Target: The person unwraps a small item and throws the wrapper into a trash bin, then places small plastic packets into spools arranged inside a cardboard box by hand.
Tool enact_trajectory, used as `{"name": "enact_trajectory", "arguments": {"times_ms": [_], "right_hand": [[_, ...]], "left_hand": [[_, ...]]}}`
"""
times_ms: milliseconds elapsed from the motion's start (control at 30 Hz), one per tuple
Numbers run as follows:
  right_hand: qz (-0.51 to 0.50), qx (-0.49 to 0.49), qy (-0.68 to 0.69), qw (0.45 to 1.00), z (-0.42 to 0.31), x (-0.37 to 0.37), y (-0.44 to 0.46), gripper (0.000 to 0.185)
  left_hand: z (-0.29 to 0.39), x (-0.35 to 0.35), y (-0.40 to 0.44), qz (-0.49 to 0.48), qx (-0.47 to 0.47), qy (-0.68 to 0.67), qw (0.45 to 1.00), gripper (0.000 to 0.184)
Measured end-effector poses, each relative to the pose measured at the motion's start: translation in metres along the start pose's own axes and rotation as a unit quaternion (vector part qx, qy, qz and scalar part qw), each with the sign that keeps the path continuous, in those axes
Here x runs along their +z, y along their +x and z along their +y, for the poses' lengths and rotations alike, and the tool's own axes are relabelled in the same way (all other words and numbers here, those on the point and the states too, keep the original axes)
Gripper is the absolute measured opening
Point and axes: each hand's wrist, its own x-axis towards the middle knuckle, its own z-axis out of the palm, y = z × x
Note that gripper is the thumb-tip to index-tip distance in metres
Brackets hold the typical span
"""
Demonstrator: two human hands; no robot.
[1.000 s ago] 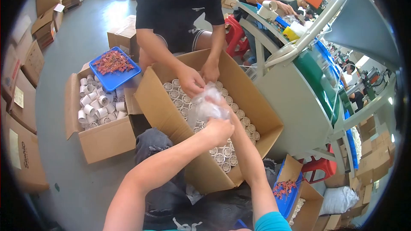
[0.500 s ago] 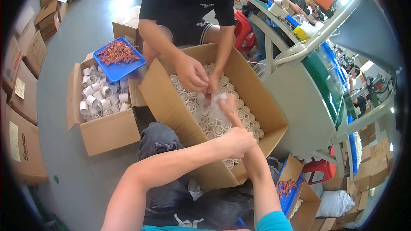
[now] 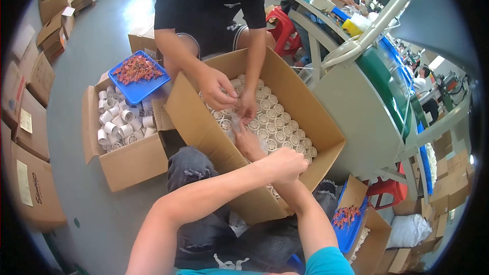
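Note:
My left hand (image 3: pixel 288 165) is a closed fist crossing over my right forearm; its fingers curl away from view, so anything inside is hidden. Reaching under it into the large cardboard box (image 3: pixel 310 173), my right hand (image 3: pixel 248 142) pinches crumpled clear plastic (image 3: pixel 236 122). Rows of round white plastic parts (image 3: pixel 279 123) fill the box beneath. Facing me, another person's hands (image 3: pixel 218 89) meet over the same box, close to my right fingertips and the plastic. What those hands hold is too small to make out.
At left, an open carton (image 3: pixel 133 165) holds loose white cylinders, with a blue tray (image 3: pixel 140 91) of small red parts on its edge. Another blue tray (image 3: pixel 351 237) lies at lower right. A grey-green machine frame (image 3: pixel 351 117) borders the box's right side. Stacked cartons (image 3: pixel 35 188) line the left.
My right hand has moved left and nearer to me, drawing the plastic with it toward the other person's hands. My left fist stays over the right forearm. The camera view has shifted slightly.

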Motion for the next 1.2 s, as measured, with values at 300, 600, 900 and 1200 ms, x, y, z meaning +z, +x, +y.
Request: {"name": "enact_trajectory", "arguments": {"times_ms": [300, 600, 900, 1200], "right_hand": [[0.002, -0.091, -0.030, 0.995, 0.020, 0.027, -0.001, 0.015], [0.153, 0.057, 0.268, 0.949, 0.079, -0.135, -0.021, 0.033], [0.202, 0.024, 0.786, 0.584, 0.109, -0.115, -0.076, 0.040], [0.153, -0.179, 0.929, 0.287, 0.071, -0.078, -0.075, 0.026]], "left_hand": [[-0.005, 0.003, 0.001, -0.034, -0.009, 0.006, 0.999, 0.020], [-0.051, -0.037, 0.018, 0.404, -0.188, -0.095, 0.890, 0.021], [-0.074, 0.001, 0.047, 0.483, -0.235, -0.615, 0.578, 0.023], [0.013, 0.051, 0.070, 0.461, -0.164, -0.101, 0.866, 0.024]]}}
